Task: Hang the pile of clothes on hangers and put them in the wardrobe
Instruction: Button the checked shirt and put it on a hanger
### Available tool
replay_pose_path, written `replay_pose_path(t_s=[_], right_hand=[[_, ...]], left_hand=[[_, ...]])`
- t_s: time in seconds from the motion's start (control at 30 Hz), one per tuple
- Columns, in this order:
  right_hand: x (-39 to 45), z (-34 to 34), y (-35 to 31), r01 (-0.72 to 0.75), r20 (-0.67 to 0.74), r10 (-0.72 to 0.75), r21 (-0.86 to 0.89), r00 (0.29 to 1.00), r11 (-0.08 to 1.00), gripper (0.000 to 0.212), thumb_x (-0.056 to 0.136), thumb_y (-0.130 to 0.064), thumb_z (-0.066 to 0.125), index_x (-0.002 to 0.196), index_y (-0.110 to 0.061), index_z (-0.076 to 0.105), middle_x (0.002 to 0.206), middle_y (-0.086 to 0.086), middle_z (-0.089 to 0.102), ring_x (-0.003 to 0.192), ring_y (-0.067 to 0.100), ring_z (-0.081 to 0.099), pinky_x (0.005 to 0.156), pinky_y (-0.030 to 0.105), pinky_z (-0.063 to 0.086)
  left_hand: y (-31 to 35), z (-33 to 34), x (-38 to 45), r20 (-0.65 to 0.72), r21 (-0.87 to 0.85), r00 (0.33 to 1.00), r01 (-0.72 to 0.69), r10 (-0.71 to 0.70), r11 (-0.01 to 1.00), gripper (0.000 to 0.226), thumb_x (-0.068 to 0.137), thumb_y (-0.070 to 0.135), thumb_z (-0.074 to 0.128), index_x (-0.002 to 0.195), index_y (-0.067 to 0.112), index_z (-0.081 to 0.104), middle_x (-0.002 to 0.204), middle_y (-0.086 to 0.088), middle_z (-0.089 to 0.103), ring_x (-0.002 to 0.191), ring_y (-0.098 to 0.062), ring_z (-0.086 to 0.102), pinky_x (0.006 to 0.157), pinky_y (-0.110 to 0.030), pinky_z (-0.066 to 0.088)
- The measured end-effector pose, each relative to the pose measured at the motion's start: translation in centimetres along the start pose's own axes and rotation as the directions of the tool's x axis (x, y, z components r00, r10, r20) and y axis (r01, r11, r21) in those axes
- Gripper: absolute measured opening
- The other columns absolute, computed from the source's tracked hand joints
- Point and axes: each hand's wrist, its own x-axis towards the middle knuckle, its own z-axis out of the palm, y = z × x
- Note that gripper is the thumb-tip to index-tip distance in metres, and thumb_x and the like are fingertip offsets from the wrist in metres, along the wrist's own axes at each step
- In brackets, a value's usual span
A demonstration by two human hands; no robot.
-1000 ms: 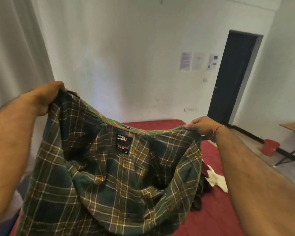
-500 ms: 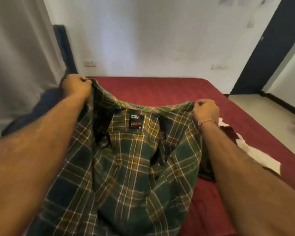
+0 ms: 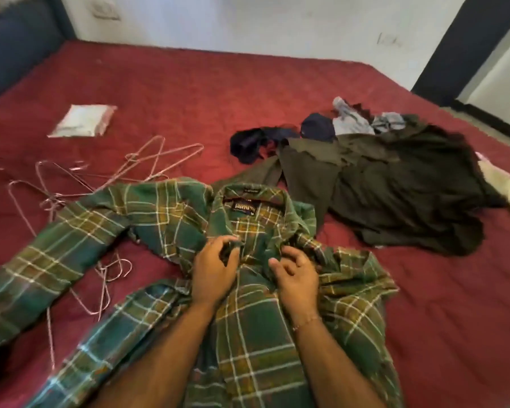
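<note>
Green plaid shirt [image 3: 248, 304] lies flat under both hands: the left hand [image 3: 214, 272] pinches the placket, the right hand [image 3: 296, 278] rests loose, gripping nothing. Best to open the neck wide before reaching left for a hanger [image 3: 156, 160].

Plaid shirt [image 3: 256, 334] hem cut off below; hangers [image 3: 106, 178] partly under sleeve

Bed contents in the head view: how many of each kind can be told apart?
Green plaid flannel shirt: 1, spread flat under both hands
Tangle of thin pink wire hangers: 1 tangle, hangers too overlapped to count
Heap of dark clothes: 1 heap, garments not separable
White flat plastic packet: 1
Total: 4 groups
</note>
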Motion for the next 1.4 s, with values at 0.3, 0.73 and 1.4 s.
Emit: replay_pose_path(t_s=[0.3,0.73,1.4], right_hand=[[-0.3,2.7,-0.4,-0.070,-0.145,0.098,0.183,0.985,0.981,0.016,0.097,-0.002,0.066,0.086,-0.013,0.060,0.075,0.010,0.047,0.066,0.014,0.049,0.060,0.025,0.053],[0.4,5.2,1.2,-0.144,0.007,0.146,0.202,0.989,0.969,0.018,0.080,-0.010,0.080,0.073,-0.011,0.064,0.073,0.011,0.059,0.072,0.023,0.061,0.068,0.029,0.060],[0.5,3.1,1.5,-0.189,0.197,0.126,0.347,0.972,0.919,0.028,0.097,0.006,0.060,0.075,-0.010,0.055,0.066,0.004,0.057,0.068,0.017,0.059,0.064,0.025,0.058]], left_hand=[[-1.5,-0.9,0.0,0.031,-0.205,0.987,-0.146,0.155,0.968,0.013,0.092,0.007,0.057,0.092,0.010,0.070,0.093,-0.002,0.067,0.090,-0.018,0.063,0.082,-0.029,0.050],[-2.1,-1.2,1.1,0.152,-0.414,0.985,-0.011,0.081,0.910,0.022,0.081,0.010,0.076,0.100,0.021,0.075,0.100,0.009,0.070,0.094,-0.005,0.065,0.086,-0.019,0.052],[3.5,-1.2,-3.4,-0.025,0.082,0.991,0.131,-0.129,0.988,0.007,0.092,0.028,0.074,0.089,0.023,0.070,0.088,0.013,0.062,0.084,-0.004,0.057,0.076,-0.023,0.046]])
